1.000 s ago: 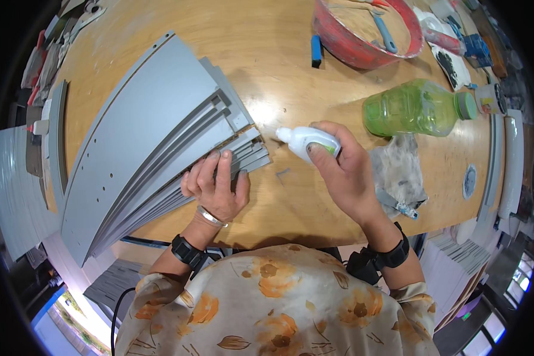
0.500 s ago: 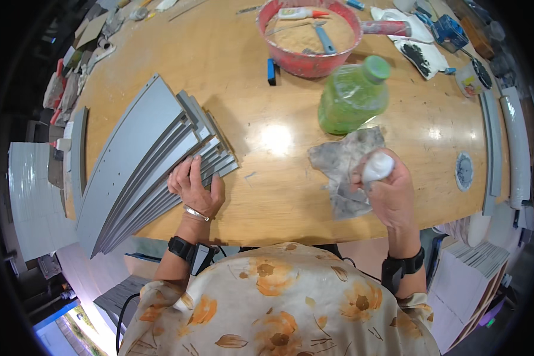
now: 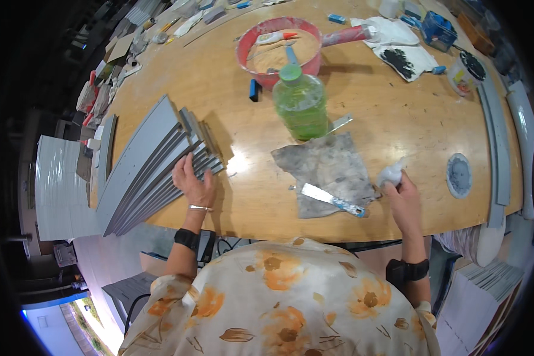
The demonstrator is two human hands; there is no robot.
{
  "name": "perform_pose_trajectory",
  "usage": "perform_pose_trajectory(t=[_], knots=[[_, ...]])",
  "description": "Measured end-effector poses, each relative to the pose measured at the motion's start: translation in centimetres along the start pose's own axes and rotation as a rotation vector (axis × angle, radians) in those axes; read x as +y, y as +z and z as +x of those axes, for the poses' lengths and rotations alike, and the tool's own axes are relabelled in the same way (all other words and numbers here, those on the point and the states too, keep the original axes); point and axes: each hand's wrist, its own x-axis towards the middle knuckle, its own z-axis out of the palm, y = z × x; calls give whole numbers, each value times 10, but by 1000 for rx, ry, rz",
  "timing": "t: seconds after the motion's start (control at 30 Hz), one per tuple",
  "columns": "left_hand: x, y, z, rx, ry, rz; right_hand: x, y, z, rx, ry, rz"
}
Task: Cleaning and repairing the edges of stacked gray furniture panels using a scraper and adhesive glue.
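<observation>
A fanned stack of curved grey panels (image 3: 142, 157) lies on the left of the table. My left hand (image 3: 196, 185) rests at the stack's right side, fingers apart, fingertips touching the panel edges. Right of the grey cloth, my right hand (image 3: 406, 204) grips a small white squeeze bottle (image 3: 391, 174) low over the table, its thin nozzle pointing away from me. The stained grey cloth (image 3: 332, 163) lies between my hands, with a putty knife (image 3: 326, 196) across its near part. Just behind the cloth stands a green bottle of liquid (image 3: 302, 110).
Beyond the green bottle sits a red pan (image 3: 243, 59) of tan powder with tools in it. A small blue block (image 3: 254, 90) is beside it. On the right are a round grey-smeared disc (image 3: 459, 176), a tub of dark paste (image 3: 464, 74) and long grey strips (image 3: 496, 148).
My right hand has drawn back to the right from above the cloth with the squeeze bottle, uncovering the putty knife. My left hand stays at the panels. The whole view has shifted.
</observation>
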Motion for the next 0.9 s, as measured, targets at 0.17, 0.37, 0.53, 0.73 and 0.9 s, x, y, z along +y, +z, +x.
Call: perform_pose_trajectory(t=[0.17, 0.37, 0.53, 0.73, 0.9], knots=[[-24, -1, -1, -3, 132, 69, 14, 5, 30, 181, -266, -301], [56, -17, 17, -86, 290, -105, 52, 10, 67, 293, -424, -578], [122, -14, 27, -318, 362, -367, 41, -4, 49, 372, -503, -499], [184, -13, 7, -524, 372, -686, 18, 11, -6, -122, -667, -465], [249, -7, 24, -688, 578, -832, 19, 44, -3, -535, -685, -723]])
